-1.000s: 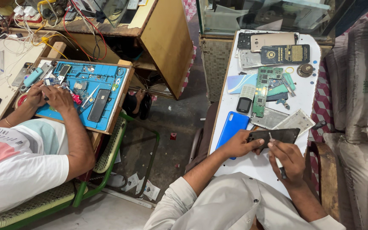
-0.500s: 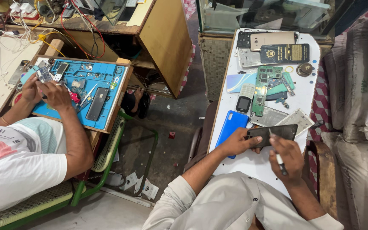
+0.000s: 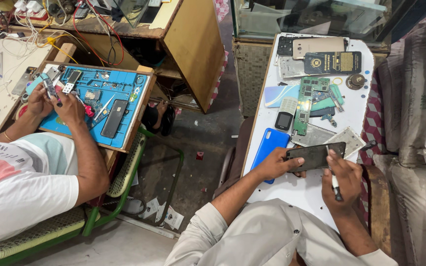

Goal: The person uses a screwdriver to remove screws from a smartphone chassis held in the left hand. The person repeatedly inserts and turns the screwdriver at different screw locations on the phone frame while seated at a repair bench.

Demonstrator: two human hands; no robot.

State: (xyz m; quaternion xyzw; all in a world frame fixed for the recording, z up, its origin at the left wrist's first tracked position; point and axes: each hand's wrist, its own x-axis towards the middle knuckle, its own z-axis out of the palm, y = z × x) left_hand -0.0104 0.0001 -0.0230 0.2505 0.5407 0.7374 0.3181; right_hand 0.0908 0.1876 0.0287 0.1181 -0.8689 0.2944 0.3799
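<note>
The left hand (image 3: 274, 165) grips a dark phone (image 3: 315, 155) by its edge over the white table (image 3: 292, 189). The right hand (image 3: 342, 178) pinches a thin tool (image 3: 333, 173) at the phone's other end, beside a blue case (image 3: 268, 148)

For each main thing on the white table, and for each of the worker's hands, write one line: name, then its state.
Dark phone: lifted off the table, held level.
Left hand: gripping the dark phone's left end.
Right hand: holding a thin tool at the phone's right end.
Blue phone cover: lying flat.
Green circuit board: bare, lying flat.
White table: cluttered with parts.
</note>
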